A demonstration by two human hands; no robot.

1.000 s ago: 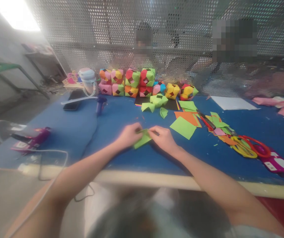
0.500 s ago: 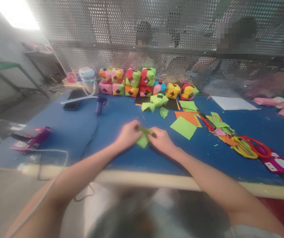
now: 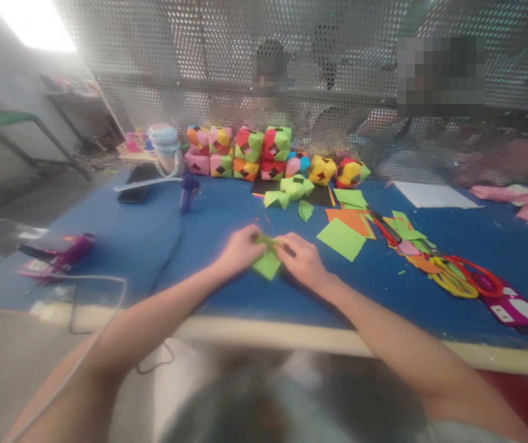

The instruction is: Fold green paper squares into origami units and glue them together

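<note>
Between my hands, just above the blue table, is a green sheet of paper (image 3: 268,266), partly folded along its far edge. My left hand (image 3: 244,247) pinches its left side, fingers closed. On the opposite side my right hand (image 3: 301,258) grips the paper with thumb and fingertips. Beyond them lie several folded green paper pieces (image 3: 296,186). To the right of my right hand are a flat green square (image 3: 341,239) and orange paper sheets (image 3: 349,219). Finished-looking folded paper cubes (image 3: 248,145) in many colours stand stacked at the back.
A blue glue gun (image 3: 188,194) stands left of my hands, its cord running forward. Farther left are a purple device (image 3: 68,255) and a phone (image 3: 137,184) near a white cup (image 3: 166,151). Scissors (image 3: 471,277) and scraps lie right. A perforated metal screen (image 3: 199,61) rises behind.
More of the green sheet shows below my fingers, and its near corner sits slightly lower. My right hand's fingers have shifted along the folded edge. The surrounding things stay put.
</note>
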